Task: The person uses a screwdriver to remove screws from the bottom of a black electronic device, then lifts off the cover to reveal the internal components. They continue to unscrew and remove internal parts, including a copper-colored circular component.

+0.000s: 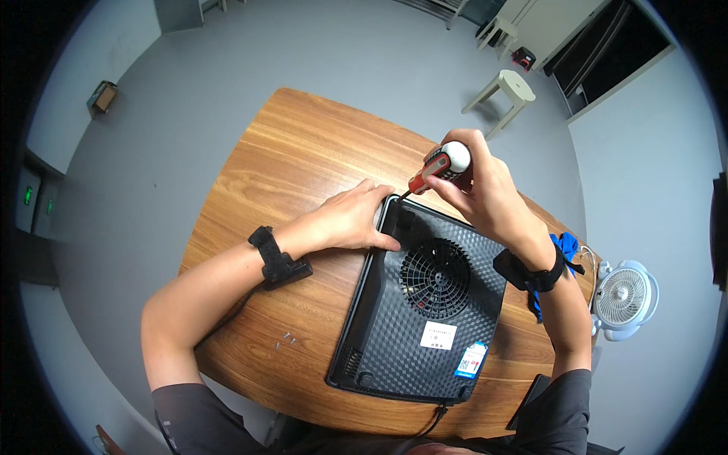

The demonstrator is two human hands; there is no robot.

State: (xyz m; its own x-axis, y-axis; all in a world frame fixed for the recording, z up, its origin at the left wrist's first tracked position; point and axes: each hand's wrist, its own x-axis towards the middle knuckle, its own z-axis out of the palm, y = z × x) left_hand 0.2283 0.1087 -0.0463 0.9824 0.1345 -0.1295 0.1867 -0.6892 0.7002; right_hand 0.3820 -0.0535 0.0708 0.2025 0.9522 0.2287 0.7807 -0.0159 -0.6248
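A black induction cooker [379, 303] lies upside down on the table, its textured underside and round fan grille [436, 278] facing up. My right hand [489, 189] is wrapped round the handle of a red and white screwdriver [437, 168]. The screwdriver's tip points down at the cooker's far left corner; whether it sits in a screw is too small to tell. At that same corner, my left hand [345, 220] grips the edge, thumb on the underside and fingers along the side. Several small screws [284, 340] lie on the table left of the cooker.
The wooden table [303, 144] has rounded edges. A power cord [438, 417] leaves the cooker's near side. Blue cloth [565, 246] lies at the right, close to a small white fan [623, 296]. By the near right edge is a dark flat object [528, 402]. A stool [516, 87] stands beyond.
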